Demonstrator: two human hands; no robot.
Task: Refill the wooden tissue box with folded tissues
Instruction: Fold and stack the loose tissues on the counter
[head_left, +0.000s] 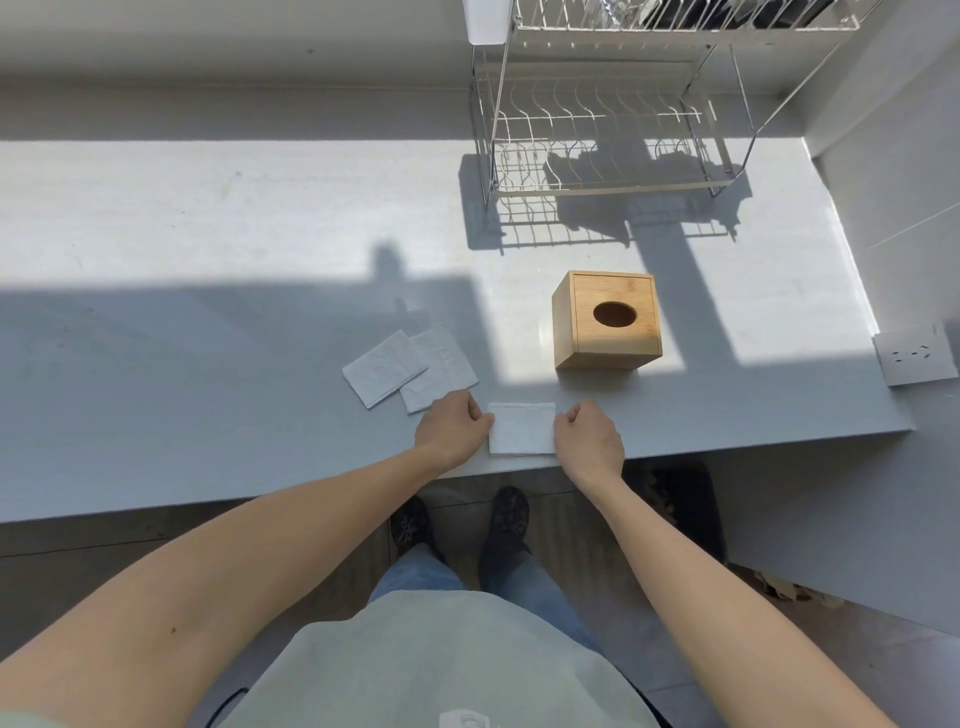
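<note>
Though near one box (607, 319), three tissues (521, 428)

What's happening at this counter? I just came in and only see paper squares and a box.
A person is folding a tissue near the counter edge, the left hand and right hand at its two ends. Two more tissues lie overlapping to the left. The wooden tissue box stands behind, nothing showing in its oval opening.
</note>
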